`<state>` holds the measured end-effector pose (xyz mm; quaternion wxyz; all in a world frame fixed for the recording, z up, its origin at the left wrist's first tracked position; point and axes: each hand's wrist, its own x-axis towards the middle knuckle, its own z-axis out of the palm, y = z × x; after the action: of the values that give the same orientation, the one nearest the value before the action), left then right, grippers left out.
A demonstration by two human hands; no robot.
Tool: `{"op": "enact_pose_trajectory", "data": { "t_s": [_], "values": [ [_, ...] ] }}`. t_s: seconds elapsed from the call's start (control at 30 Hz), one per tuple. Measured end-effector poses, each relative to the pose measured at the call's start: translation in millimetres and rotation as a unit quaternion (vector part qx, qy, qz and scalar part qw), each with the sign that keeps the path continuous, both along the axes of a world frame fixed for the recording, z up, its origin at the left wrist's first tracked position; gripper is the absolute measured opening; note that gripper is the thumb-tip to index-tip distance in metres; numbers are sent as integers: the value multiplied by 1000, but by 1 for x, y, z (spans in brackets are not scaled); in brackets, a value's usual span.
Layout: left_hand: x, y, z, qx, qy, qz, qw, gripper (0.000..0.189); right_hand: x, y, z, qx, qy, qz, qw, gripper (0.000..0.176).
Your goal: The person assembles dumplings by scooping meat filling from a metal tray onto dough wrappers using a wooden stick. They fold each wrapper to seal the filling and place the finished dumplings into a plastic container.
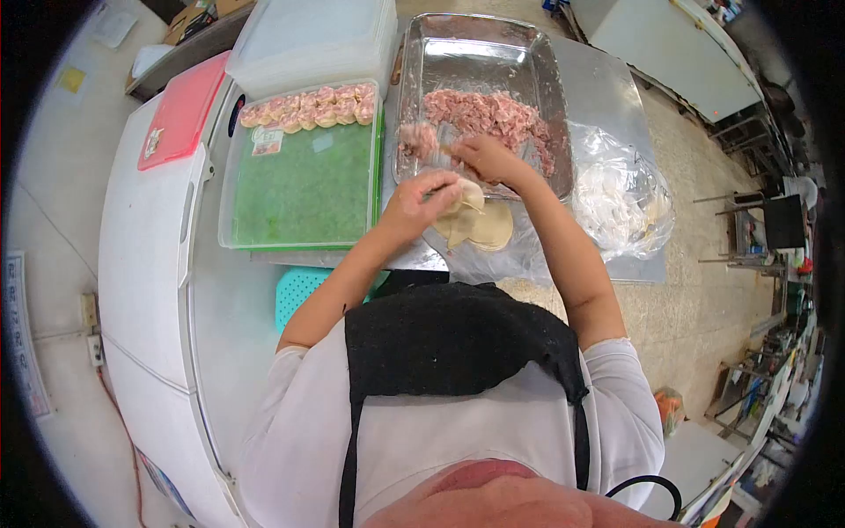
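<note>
My left hand (pixel 422 205) is closed, its fingertips at a lifted pale round dough wrapper (pixel 472 195). Just below it, more flat dough wrappers (pixel 488 227) lie overlapping on clear plastic. Over the near edge of the metal tray (pixel 480 33), my right hand (pixel 489 161) pinches a thin tan tool (pixel 446 150), mostly hidden by the fingers. A lump of minced meat (pixel 418 139) sits at the tool's far end. Further in, a larger heap of minced meat (pixel 488 114) spreads across the tray.
To the left, a green-bottomed plastic container (pixel 299 198) holds rows of filled dumplings (pixel 308 107) along its far side. Stacked clear lids (pixel 312 44) stand behind it. A plastic bag (pixel 620 194) with pale contents lies right. A teal perforated basket (pixel 297 295) sits below the table edge.
</note>
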<state>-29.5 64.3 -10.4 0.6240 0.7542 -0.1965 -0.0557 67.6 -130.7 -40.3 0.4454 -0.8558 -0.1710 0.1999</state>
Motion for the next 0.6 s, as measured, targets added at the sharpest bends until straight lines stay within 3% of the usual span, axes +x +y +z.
{"op": "enact_pose_trajectory", "data": {
  "t_s": [0.13,0.2,0.23,0.3,0.33,0.37,0.4,0.43,0.5,0.6],
  "values": [
    [12,-6,4,12,2,21,1000,19,-18,-15,28,128,79,-122,981,33],
    [13,-8,18,109,-290,-51,949,18,-29,-28,40,133,60,-155,977,33],
    [16,-10,16,108,-288,-65,949,18,-37,-34,45,139,46,-180,973,33],
    [24,-13,10,93,-120,-71,986,21,-50,-43,45,169,61,-203,963,31],
    [27,-14,2,95,-119,-78,985,21,-56,-47,43,188,64,-215,956,32],
    [33,-16,-9,-51,14,-40,998,20,-60,-52,44,208,64,-226,950,33],
    [35,-20,-7,-193,149,0,970,19,-66,-56,46,219,39,-210,952,35],
    [36,-22,-5,-189,151,-5,970,19,-71,-61,45,222,39,-216,950,35],
    [38,-25,4,-374,301,-42,876,21,-76,-70,46,234,84,-206,947,35],
    [31,-30,11,-403,291,-146,856,19,-83,-78,55,247,95,-199,944,35]
  ]
}}
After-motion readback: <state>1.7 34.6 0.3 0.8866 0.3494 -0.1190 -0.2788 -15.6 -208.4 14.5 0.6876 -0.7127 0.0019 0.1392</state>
